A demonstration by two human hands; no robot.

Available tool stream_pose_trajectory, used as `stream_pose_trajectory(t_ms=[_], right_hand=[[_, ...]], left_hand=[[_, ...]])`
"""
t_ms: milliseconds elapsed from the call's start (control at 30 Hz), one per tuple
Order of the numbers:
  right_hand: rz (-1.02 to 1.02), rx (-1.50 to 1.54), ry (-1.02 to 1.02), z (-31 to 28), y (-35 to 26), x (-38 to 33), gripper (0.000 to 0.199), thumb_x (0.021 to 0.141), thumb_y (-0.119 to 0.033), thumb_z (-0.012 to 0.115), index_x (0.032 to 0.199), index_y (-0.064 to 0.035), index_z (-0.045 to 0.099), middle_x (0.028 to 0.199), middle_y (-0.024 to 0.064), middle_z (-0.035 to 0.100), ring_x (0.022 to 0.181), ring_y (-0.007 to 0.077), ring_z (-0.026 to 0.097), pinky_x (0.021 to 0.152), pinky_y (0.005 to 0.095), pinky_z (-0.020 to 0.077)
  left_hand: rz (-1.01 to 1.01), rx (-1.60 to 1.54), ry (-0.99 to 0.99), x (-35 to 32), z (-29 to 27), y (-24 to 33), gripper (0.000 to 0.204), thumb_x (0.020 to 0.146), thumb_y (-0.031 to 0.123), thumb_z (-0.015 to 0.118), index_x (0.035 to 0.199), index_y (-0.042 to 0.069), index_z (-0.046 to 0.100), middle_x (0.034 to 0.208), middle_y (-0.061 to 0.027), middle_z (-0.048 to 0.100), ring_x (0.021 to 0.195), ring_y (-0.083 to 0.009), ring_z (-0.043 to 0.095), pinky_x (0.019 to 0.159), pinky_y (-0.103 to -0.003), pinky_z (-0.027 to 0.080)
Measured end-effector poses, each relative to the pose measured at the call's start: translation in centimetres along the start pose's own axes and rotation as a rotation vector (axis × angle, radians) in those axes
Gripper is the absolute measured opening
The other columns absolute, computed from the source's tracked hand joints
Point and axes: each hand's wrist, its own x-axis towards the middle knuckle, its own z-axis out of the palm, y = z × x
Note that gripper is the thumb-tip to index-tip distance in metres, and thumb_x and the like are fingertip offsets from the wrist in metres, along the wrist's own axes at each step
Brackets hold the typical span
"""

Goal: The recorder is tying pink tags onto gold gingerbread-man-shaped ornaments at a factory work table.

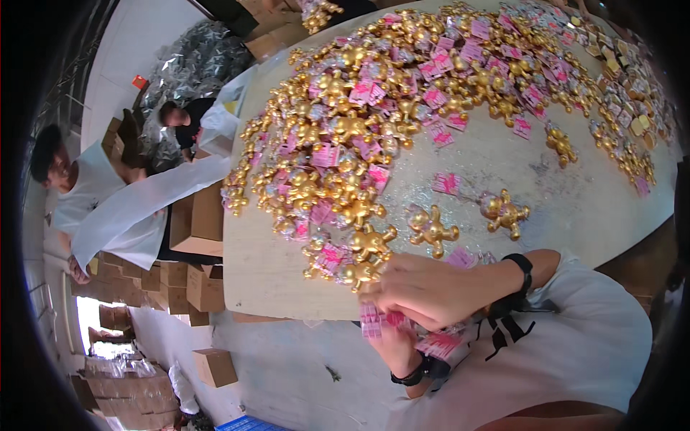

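Observation:
My right hand [435, 291] reaches in from the right with a black band at the wrist, its fingers curled over my left hand [397, 350]. My left hand, also banded in black, is closed on a small pink-and-white printed card [371, 320]. Another pink printed card [440, 345] shows beside its wrist. What my right fingers pinch is hidden. Just beyond the hands, at the table edge, lies a shiny gold bear figurine [371, 242]. Two more, a gold bear figurine [433, 230] and a gold bear figurine [505, 213], lie apart on the table with clear wrapping.
A large heap of gold bear figurines [352, 129] with pink cards spreads over the pale table [266, 280]. At left, one person [108, 194] holds a white sheet; another person [194, 122] bends behind. Cardboard boxes [205, 287] stand on the floor by the table.

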Motion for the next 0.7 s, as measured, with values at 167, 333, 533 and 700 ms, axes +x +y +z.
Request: stream_pose_trajectory(t_ms=[167,333,533,700], right_hand=[[0.141,-0.340,0.122,0.6,1.1,1.1,0.021,0.071,-0.001,0.058,0.090,-0.0053,0.052,0.079,0.0074,0.049,0.074,0.0264,0.049,0.064,0.0356,0.0388],[0.323,-0.324,0.072,-4.4,0.2,-3.5,0.020,0.070,0.001,0.057,0.088,-0.0082,0.055,0.081,0.0068,0.051,0.075,0.0276,0.050,0.065,0.0371,0.0391],[0.246,-0.595,-0.379,-3.4,-4.2,-16.3,0.021,0.069,-0.018,0.067,0.089,-0.0175,0.064,0.094,-0.0014,0.053,0.096,0.0201,0.048,0.087,0.0396,0.0391],[0.281,-0.668,-0.313,-2.3,-2.8,-19.4,0.019,0.067,-0.023,0.068,0.085,-0.0256,0.067,0.096,-0.0055,0.051,0.100,0.0164,0.045,0.097,0.0398,0.0316]], left_hand=[[-0.087,-0.191,0.255,1.9,4.9,-1.4,0.042,0.093,0.045,0.042,0.102,0.005,0.049,0.093,-0.0031,0.054,0.086,-0.0134,0.054,0.074,-0.029,0.045],[0.007,-0.214,0.121,3.5,4.2,-1.8,0.031,0.095,0.035,0.039,0.080,0.009,0.047,0.070,-0.0011,0.044,0.057,-0.0110,0.042,0.046,-0.025,0.036],[0.130,-0.424,0.048,5.0,4.4,-5.4,0.026,0.093,0.028,0.045,0.073,0.012,0.039,0.064,0.0005,0.032,0.048,-0.0092,0.027,0.033,-0.022,0.019],[0.091,-0.427,0.080,5.2,5.1,-6.0,0.026,0.093,0.029,0.044,0.075,0.011,0.039,0.066,0.0012,0.031,0.050,-0.0098,0.026,0.034,-0.021,0.020]])
